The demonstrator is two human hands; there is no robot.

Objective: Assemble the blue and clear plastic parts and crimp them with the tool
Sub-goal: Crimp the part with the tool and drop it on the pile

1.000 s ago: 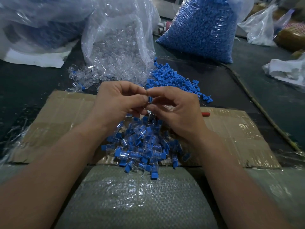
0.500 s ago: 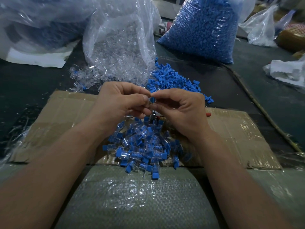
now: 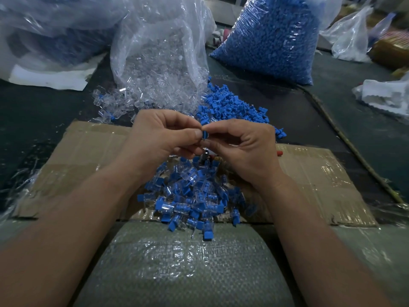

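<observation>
**Left grip (image 3: 161, 135) and right grip (image 3: 243, 149) pinch one blue part (image 3: 204, 135)**

Both grips meet fingertip to fingertip, and each grasps the same small blue part. The left thumb and forefinger clamp it from the left. The right thumb and forefinger clamp it from the right. The other fingers of both hands are curled in under the palms. Only a narrow blue face with a dark groove shows between the fingertips. Whether a clear piece is already on it cannot be told.

The part is held in the air, above the far edge of the pile (image 3: 192, 196) of joined blue-and-clear pieces. That pile lies on a cardboard sheet (image 3: 88, 149) and spills over its near edge onto a woven sack (image 3: 183, 262).

Just below the pinch a dark object (image 3: 204, 155) shows between the hands. A red tip (image 3: 280, 153) lies on the cardboard just right of the right hand. Whether the two belong to one tool cannot be told.

Beyond the hands, loose blue parts (image 3: 232, 105) are heaped on the dark worktop (image 3: 332, 134). To their left an open bag of clear parts (image 3: 159, 52) spills loose clear pieces (image 3: 110, 103) beside the cardboard's far edge. A full bag of blue parts (image 3: 272, 36) stands further back on the right.
</observation>
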